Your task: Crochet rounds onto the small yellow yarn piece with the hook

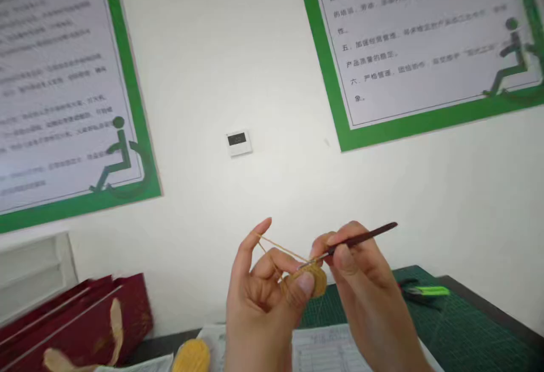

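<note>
Yellow crochet piece [318, 282], pinched in the left hand [266, 304] above a green cutting mat [450, 324]; yarn strand [283, 248] loops round that hand's raised finger; dark-handled hook [366, 236], gripped by the right hand [365, 276], meets the piece's edge.

Chinese items 四, 五, 六 [354, 81] on right poster [416, 49], wheelchair signs [515, 52] there and on left poster [51, 89]

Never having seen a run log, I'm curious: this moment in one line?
left fingers: pinching yellow piece, yarn over one | right fingers: holding hook, tip at piece | below: mat
</note>
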{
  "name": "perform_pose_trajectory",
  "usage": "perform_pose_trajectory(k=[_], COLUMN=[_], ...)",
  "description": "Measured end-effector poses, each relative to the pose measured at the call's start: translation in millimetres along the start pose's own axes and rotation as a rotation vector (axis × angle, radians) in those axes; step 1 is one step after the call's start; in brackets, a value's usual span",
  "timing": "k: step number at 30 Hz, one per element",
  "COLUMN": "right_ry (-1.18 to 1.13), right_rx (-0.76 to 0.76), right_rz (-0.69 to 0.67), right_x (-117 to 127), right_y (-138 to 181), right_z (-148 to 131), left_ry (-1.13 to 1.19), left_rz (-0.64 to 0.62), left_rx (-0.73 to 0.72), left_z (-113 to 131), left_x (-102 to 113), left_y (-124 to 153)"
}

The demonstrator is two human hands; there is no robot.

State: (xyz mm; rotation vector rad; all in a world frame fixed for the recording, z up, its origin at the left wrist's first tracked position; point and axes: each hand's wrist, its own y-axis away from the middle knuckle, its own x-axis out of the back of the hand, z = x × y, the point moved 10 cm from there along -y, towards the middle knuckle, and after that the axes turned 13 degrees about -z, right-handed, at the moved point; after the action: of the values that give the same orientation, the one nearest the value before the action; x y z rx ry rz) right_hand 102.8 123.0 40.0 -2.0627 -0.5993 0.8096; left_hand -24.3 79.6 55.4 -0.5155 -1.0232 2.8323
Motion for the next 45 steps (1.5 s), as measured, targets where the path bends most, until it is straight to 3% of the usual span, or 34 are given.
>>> perform_pose_trajectory(k=[5, 19, 24, 31, 36, 41, 45], right_ry=[0.035, 0.400, 0.557, 0.946, 0.795, 0.597, 0.621], right_rx=[0.055, 0.320, 0.418, 0.662, 0.628, 0.541, 0.506], right_rz=[0.035, -0.105, -0.191, -0.375, -0.294, -0.214, -0.227], right_x=[2.4, -10.0, -18.6, -49.8, -39.8, -25.6, -20.9], right_y=[-0.4, 0.0, 4.7, 17.9, 15.8, 12.4, 10.6], right_z=[-15.2, -55.7, -68.8, -87.8, -81.3, -63.8, -49.2], left_ry=[0.010, -0.011, -0.029, -0.071, 0.049, 0.104, 0.142], left_rz=[-0.011, 0.005, 0.031, -0.012, -0.083, -0.067, -0.060], left_rx=[0.027, -0.028, -0.055, -0.052, 0.044, 0.056, 0.104], left_z=[-0.7, 1.7, 4.8, 6.5, -3.6, -5.8, -10.5], left_x=[-2.8, -0.8, -2.1, -3.0, -7.2, -2.8, -1.3], left_y=[0.8, 0.9, 2.1, 1.7, -0.5, -0.6, 0.4])
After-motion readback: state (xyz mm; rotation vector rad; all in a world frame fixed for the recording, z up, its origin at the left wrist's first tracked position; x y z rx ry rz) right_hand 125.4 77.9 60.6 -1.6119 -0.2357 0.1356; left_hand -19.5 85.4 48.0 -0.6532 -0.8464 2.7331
